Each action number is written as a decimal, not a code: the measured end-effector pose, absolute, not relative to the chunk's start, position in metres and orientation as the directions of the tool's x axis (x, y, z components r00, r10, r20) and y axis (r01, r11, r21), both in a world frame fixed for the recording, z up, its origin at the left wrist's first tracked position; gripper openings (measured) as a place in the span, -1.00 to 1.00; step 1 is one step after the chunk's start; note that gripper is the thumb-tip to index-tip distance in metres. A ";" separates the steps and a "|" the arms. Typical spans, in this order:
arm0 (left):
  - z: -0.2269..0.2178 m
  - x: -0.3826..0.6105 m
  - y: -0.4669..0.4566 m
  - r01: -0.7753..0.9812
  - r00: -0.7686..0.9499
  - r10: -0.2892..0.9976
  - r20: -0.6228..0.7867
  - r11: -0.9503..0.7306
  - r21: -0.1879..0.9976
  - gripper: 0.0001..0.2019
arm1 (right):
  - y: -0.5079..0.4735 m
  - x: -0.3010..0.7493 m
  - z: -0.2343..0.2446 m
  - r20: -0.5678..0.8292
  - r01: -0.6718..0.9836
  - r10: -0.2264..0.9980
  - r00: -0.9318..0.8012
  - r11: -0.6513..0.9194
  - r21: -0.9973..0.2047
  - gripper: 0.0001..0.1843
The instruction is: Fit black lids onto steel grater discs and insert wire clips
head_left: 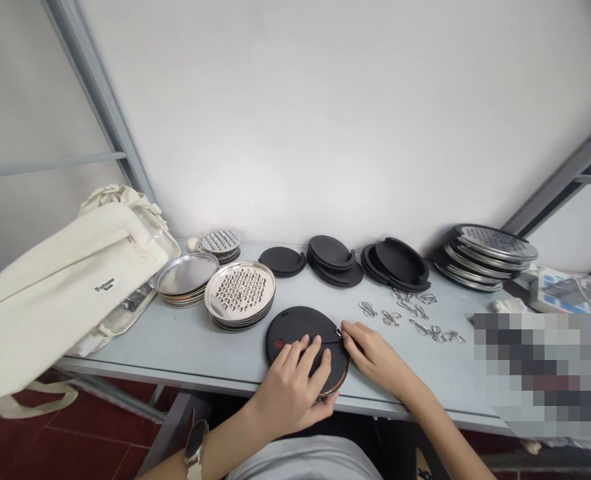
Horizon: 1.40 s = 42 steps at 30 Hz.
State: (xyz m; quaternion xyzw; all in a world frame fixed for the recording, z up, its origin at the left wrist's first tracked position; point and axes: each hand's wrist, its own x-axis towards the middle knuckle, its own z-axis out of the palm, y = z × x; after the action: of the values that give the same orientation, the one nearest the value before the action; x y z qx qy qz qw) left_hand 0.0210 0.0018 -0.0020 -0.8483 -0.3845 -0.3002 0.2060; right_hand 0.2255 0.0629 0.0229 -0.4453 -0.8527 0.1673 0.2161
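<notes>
A black round case [295, 323] with a small red spot and a coppery metal rim lies at the table's front edge. My left hand [298, 373] lies across its top, with the thumb curled under the near rim, holding it. At the case's right edge my right hand [368, 347] pinches a small metal wire clip [339, 333]; most of the clip is hidden by the fingers. Several similar wire clips [390, 318] lie scattered to the right. Left of the case stands a stack of round metal grater discs [240, 293].
Plain metal discs [188, 275] and smaller grater discs [220, 242] are piled at the left. Black round covers [330, 253] sit along the back. A tall stack of assembled graters [495, 257] stands at the right. A cream bag [65, 267] overhangs the table's left end.
</notes>
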 end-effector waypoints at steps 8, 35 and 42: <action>-0.001 0.021 0.001 0.779 0.527 0.540 0.656 -0.616 -0.119 -0.55 | 0.063 0.226 0.022 0.225 0.694 0.831 -0.508 0.550 -0.464 -0.74; 0.000 0.018 -0.001 0.772 0.577 0.556 0.599 -0.611 -0.177 -0.51 | 0.062 0.230 0.022 0.217 0.695 0.823 -0.525 0.562 -0.449 -0.70; -0.001 0.018 -0.001 0.771 0.580 0.558 0.594 -0.611 -0.179 -0.51 | 0.062 0.230 0.023 0.195 0.696 0.821 -0.536 0.561 -0.449 -0.70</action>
State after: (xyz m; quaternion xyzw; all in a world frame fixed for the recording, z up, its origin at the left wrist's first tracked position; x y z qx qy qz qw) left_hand 0.0184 -0.0012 -0.0009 -0.8624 -0.3855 -0.2482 0.2145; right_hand 0.2304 0.0616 0.0228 -0.4403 -0.8615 0.1606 0.1953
